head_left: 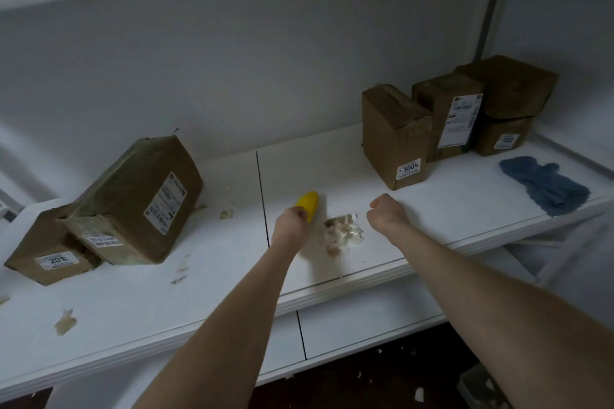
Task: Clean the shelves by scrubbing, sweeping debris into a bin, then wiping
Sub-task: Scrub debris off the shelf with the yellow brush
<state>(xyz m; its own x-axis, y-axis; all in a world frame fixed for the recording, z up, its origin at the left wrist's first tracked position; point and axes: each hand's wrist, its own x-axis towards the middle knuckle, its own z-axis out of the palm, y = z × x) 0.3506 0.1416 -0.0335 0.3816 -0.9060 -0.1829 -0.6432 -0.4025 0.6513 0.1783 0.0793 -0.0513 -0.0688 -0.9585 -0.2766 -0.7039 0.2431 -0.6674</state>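
Note:
My left hand [292, 221] grips a yellow scrub brush [309, 202] on the white shelf [432, 209], near its middle. Just right of the brush lies a pile of beige debris [340, 232]. My right hand [387, 211] hovers to the right of the pile with its fingers curled into a fist, holding nothing that I can see. A crumpled blue cloth [545, 184] lies at the shelf's right end. Smaller beige smears [65, 322] mark the shelf's left part.
Two brown boxes [133, 199] lean together at the left. Several brown boxes [395, 136] stand at the back right. A lower shelf [365, 319] juts out below. Scraps litter the dark floor, where a bin's corner [478, 382] shows at the bottom right.

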